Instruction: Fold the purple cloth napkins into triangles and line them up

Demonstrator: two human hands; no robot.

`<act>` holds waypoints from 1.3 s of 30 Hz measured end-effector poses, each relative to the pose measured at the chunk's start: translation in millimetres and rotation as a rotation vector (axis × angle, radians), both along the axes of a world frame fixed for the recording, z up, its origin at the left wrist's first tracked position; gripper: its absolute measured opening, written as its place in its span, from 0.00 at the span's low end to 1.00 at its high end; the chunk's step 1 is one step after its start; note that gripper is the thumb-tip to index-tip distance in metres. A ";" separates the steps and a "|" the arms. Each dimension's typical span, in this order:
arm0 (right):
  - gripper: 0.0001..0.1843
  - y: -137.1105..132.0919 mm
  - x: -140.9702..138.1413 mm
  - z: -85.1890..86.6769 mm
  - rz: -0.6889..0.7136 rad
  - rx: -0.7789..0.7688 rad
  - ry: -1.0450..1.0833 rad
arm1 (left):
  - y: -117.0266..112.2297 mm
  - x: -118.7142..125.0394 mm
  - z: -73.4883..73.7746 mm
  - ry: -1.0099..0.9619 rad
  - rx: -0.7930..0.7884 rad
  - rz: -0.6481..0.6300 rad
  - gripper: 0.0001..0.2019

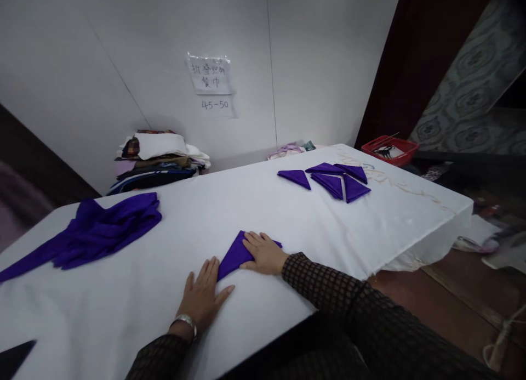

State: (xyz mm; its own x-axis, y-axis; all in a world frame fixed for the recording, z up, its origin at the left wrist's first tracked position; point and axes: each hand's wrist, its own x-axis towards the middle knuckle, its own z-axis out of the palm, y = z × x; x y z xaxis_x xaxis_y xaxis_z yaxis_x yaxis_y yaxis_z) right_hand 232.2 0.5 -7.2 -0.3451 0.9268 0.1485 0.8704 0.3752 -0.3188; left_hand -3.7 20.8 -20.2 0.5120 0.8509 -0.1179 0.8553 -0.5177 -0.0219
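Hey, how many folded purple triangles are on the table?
6: one triangle partly under the right hand; five clustered triangles farther right, toward the back. Others could be hidden beneath.

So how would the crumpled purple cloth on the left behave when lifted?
The crumpled purple cloth would likely droop: it lies in loose folds. Thin edges suggest lightness. Its long end, stretched across the white tablecloth, may trail.

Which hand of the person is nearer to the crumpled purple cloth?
Left. The left hand lies right of the crumpled purple cloth, not touching it; the right hand is farther right, on the folded purple triangle.
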 end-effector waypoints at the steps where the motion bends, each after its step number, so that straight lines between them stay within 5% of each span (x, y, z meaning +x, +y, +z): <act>1: 0.43 0.2 0.1 -0.3 0.002 -0.001 0.000 | -0.4 -3.9 1.2 0.004 -0.016 0.006 0.38; 7: 0.43 2.0 0.1 -5.8 0.001 0.012 -0.013 | 11.8 11.6 22.5 -0.160 0.010 0.188 0.32; 13: 0.40 0.5 0.2 -3.6 0.009 0.048 -0.027 | 23.0 80.6 23.6 -0.266 0.076 -0.145 0.34; 16: 0.42 -0.2 0.1 -0.4 0.013 0.021 -0.020 | 27.0 92.9 12.6 -0.240 0.005 -0.169 0.34; 30: 0.40 0.5 0.9 -8.4 0.009 0.046 -0.038 | 26.7 50.4 0.9 -0.168 0.004 -0.114 0.35; 39: 0.42 1.1 1.6 -9.8 0.016 0.052 -0.030 | 14.5 26.4 7.9 -0.141 -0.020 -0.042 0.35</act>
State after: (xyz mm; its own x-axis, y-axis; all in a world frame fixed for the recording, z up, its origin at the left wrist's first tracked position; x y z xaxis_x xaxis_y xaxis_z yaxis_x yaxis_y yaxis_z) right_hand 233.8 1.6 -17.0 -0.3649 0.9123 0.1861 0.8730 0.4047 -0.2722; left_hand 22.6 35.3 -12.4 0.5599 0.8265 -0.0590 0.8267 -0.5524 0.1072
